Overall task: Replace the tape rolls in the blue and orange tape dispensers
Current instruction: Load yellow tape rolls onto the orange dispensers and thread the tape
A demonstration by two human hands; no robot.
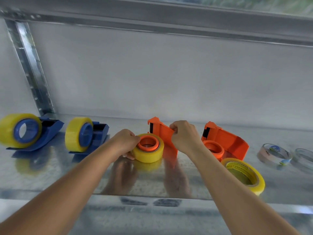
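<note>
- Tape roll, yellow on its orange hub, lies flat on the metal shelf at centre, touching the near orange dispenser at its 3 o'clock.
- Left hand grasps the roll at its 9 o'clock edge; a slip there could unseat the hub.
- Right hand pinches the dispenser's top edge; a hard pull risks tipping it.
- Spare roll, at 4 o'clock near the shelf's front lip, could get knocked off by the right forearm.

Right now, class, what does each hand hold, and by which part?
Left hand grips the yellow tape roll's outer side; right hand pinches the orange dispenser's top edge.
</note>
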